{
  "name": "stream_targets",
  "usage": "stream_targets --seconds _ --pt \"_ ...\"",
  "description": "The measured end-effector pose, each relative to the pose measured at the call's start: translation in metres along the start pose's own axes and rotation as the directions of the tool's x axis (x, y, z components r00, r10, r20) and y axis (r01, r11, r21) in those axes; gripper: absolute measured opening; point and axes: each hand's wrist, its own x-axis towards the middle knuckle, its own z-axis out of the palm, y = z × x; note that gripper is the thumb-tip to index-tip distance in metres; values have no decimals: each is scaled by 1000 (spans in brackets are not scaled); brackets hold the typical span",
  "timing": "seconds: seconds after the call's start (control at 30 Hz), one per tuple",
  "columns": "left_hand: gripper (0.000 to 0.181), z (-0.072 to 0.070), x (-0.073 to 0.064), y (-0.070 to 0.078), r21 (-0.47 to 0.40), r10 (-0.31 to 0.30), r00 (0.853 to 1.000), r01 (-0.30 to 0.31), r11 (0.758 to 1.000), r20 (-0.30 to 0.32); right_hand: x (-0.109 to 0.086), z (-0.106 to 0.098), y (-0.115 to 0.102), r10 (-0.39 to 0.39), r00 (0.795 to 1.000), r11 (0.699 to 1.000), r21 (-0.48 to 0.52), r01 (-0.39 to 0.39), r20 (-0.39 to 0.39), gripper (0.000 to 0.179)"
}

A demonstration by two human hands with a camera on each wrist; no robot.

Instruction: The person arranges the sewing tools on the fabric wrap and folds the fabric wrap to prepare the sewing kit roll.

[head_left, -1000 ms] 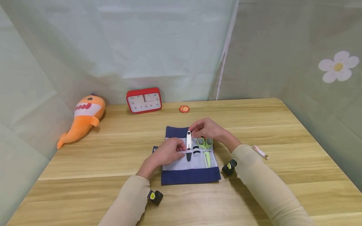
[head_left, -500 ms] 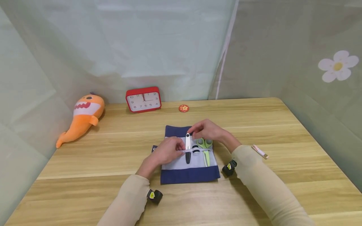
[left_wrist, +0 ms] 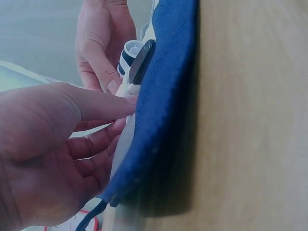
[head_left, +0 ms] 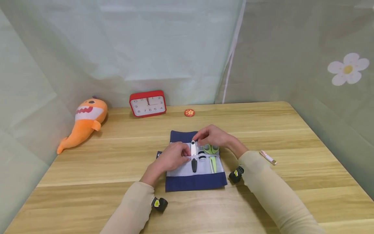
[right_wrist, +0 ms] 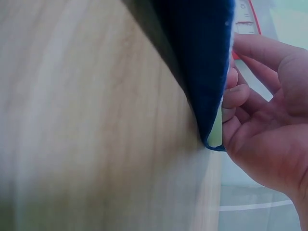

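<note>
A navy-and-grey fabric roll (head_left: 195, 182) lies unfolded with an elastic band (head_left: 208, 155) across it. Under the band sits a slim white tool with a black end (head_left: 194, 159), a hole at its top. My left hand (head_left: 174, 156) pinches the band just left of this tool; in the left wrist view its thumb (left_wrist: 108, 103) presses at the band. With its extended index finger my right hand (head_left: 212, 136) touches the tool's top end, thumb held apart. A black-and-white thread spool (head_left: 202, 156) and green scissors (head_left: 213, 159) are also under the band.
On the wooden table (head_left: 87, 201), a red clock (head_left: 148, 104) and a round red badge (head_left: 189, 112) stand toward the back. An orange plush shark (head_left: 84, 126) is at the left. A small pink-and-white strip with a metal end (head_left: 268, 157) lies right of the roll.
The white tool has slid toward me under the band, its black end lower on the roll. My right hand's index finger moved down with it; the left hand has stayed in place.
</note>
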Motion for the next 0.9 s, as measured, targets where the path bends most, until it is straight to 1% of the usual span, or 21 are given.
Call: stream_targets --seconds 0.2,0.4,0.57,0.9 --pt "11 3 0 -1 -16 -20 1000 20 1000 0 -1 2 2 -8 1000 1000 -12 9 17 22" --pt "12 2 0 -1 -11 -17 1000 17 1000 -18 1 2 3 -24 1000 999 -21 25 8 23" --pt "11 2 -1 -1 -17 -22 1000 22 1000 -15 0 3 1 -21 1000 999 -25 22 11 22" --pt "10 3 0 -3 -24 -13 1000 13 1000 -21 0 3 2 -27 1000 999 -36 28 7 21"
